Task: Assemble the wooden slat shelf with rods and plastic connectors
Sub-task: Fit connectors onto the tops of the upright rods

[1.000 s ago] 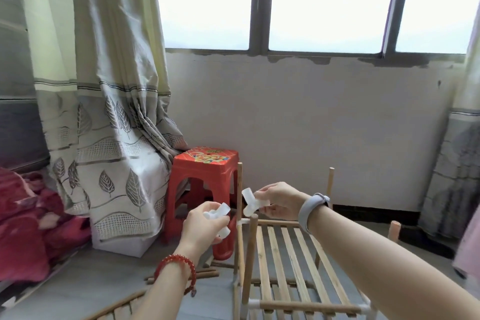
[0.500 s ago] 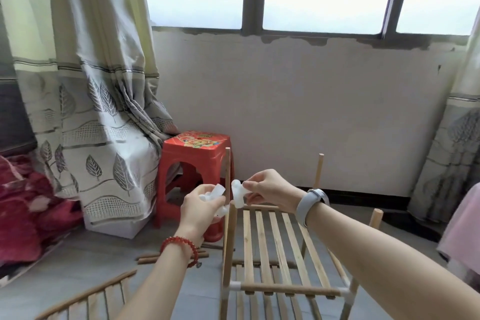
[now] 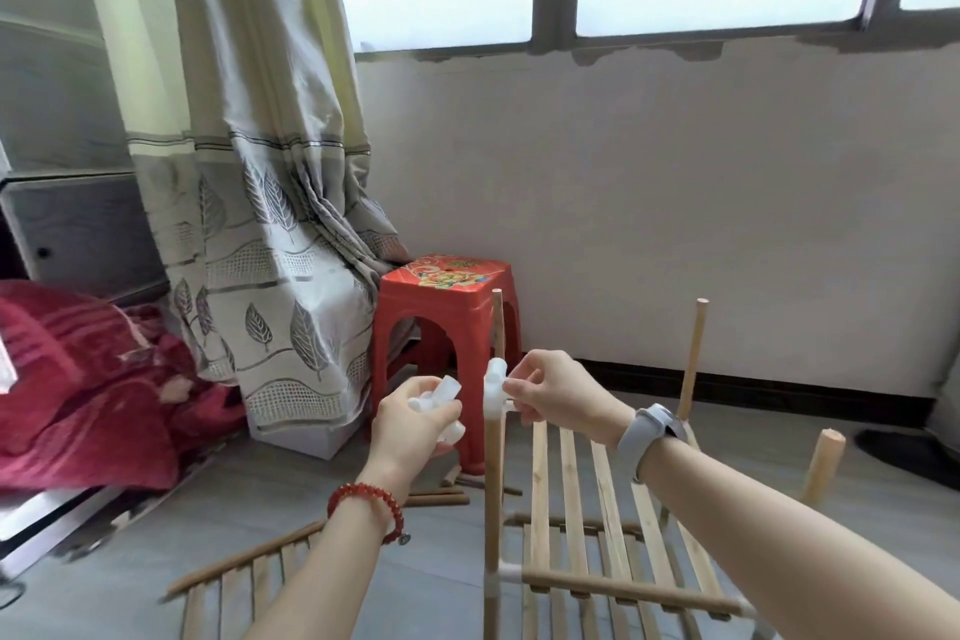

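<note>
White connector point(image 3: 495, 387): seated on top of the near-left upright rod point(image 3: 492, 489), pinched by the right hand point(image 3: 558, 392).
Left hand point(image 3: 410, 424): fingers curled round spare connectors point(image 3: 439, 403), just left of the rod.
Shelf frame point(image 3: 582, 535): slatted, standing on the floor before a red stool point(image 3: 447, 307).
Loose slat panel point(image 3: 244, 582): lying lower left.

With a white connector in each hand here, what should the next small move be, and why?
Probably press the connector that the right hand pinches down onto the near upright rod; it already sits at that rod's top. The left hand holds spare connectors off to the side, touching no rod.
</note>
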Available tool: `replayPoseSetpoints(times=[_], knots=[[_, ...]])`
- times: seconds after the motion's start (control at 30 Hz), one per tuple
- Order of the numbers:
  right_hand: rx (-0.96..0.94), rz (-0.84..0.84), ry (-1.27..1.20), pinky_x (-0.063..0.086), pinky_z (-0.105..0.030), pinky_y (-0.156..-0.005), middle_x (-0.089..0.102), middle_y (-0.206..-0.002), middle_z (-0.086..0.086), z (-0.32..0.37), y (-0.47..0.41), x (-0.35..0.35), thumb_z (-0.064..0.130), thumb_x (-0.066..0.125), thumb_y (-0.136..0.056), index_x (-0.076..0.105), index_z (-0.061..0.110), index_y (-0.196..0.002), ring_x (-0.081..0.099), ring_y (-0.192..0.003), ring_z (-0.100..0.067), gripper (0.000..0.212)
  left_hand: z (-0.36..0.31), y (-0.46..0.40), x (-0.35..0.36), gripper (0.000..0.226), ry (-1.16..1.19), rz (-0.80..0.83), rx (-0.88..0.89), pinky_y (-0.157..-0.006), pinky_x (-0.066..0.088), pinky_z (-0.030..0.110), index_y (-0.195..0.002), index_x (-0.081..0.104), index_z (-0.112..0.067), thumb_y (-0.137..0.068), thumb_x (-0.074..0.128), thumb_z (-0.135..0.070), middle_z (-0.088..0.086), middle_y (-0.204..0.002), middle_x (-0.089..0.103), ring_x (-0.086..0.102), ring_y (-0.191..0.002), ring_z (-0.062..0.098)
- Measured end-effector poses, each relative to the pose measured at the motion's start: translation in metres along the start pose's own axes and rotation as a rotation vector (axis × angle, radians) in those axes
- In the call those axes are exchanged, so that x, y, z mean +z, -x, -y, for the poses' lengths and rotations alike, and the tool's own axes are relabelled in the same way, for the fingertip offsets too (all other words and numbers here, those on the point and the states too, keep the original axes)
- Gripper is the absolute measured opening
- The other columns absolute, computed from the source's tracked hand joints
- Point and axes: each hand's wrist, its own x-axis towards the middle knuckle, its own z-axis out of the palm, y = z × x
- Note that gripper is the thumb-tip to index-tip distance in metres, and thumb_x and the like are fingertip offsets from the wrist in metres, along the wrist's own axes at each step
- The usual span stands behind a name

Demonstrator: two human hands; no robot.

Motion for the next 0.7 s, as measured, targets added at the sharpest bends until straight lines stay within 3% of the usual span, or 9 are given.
replayPoseSetpoints(times=[0.13, 0.4, 0.47, 0.53, 0.6, 0.7], knots=[[-0.079, 0.020, 0.208, 0.040, -0.017, -0.055, 0.061, -0.086, 0.001, 0.003, -0.004, 0.002, 0.029, 0.053, -0.093, 0.056, 0.017, -0.095, 0.055, -0.066, -0.005, 0.013, 0.001, -0.005, -0.001, 0.021, 0.000, -0.006, -0.002, -0.074, 0.058, 0.034, -0.086, 0.057, -0.031, -0.083, 0.066, -0.013, -0.002, -0.097, 0.058, 0.062, -0.090, 0.016], [-0.198, 0.002, 0.285, 0.036, -0.017, -0.048, 0.055, -0.075, 0.000, -0.004, -0.004, 0.001, 0.025, 0.051, -0.096, 0.049, 0.016, -0.086, 0.046, -0.053, -0.009, 0.014, -0.003, -0.010, 0.005, 0.017, 0.058, 0.024, -0.046, -0.073, 0.058, 0.034, -0.092, 0.060, -0.026, -0.084, 0.066, -0.011, -0.001, -0.099, 0.057, 0.060, -0.087, 0.013], [-0.212, -0.023, 0.315, 0.044, -0.023, -0.057, 0.059, -0.081, -0.004, -0.009, -0.003, 0.001, 0.028, 0.051, -0.096, 0.053, 0.016, -0.087, 0.053, -0.063, -0.014, 0.015, -0.008, -0.008, 0.007, 0.021, 0.112, -0.017, -0.031, -0.073, 0.058, 0.034, -0.103, 0.061, -0.020, -0.084, 0.067, -0.013, 0.001, -0.100, 0.059, 0.062, -0.088, 0.014], [-0.230, -0.031, 0.410, 0.048, -0.029, -0.076, 0.063, -0.095, -0.007, -0.014, -0.003, -0.005, 0.030, 0.049, -0.096, 0.064, 0.011, -0.097, 0.057, -0.085, -0.015, 0.024, -0.018, -0.005, 0.009, 0.022, 0.189, -0.048, 0.019, -0.070, 0.058, 0.032, -0.105, 0.060, -0.022, -0.085, 0.068, -0.016, 0.001, -0.105, 0.059, 0.063, -0.093, 0.016], [-0.270, -0.092, 0.347, 0.043, -0.021, -0.082, 0.060, -0.105, -0.001, -0.013, 0.002, -0.018, 0.031, 0.049, -0.096, 0.065, 0.014, -0.115, 0.051, -0.086, -0.004, 0.030, -0.036, -0.002, 0.012, 0.021, 0.269, -0.036, 0.065, -0.065, 0.056, 0.029, -0.101, 0.059, -0.027, -0.084, 0.068, -0.019, 0.003, -0.110, 0.057, 0.062, -0.096, 0.017], [-0.404, -0.245, 0.007, 0.040, -0.009, -0.070, 0.055, -0.093, 0.005, -0.004, 0.018, -0.043, 0.025, 0.057, -0.093, 0.061, 0.021, -0.118, 0.049, -0.071, -0.001, 0.026, -0.068, 0.003, 0.024, 0.020, 0.437, 0.082, 0.027, -0.060, 0.055, 0.025, -0.102, 0.060, -0.025, -0.084, 0.067, -0.022, 0.005, -0.108, 0.056, 0.062, -0.089, 0.015]])
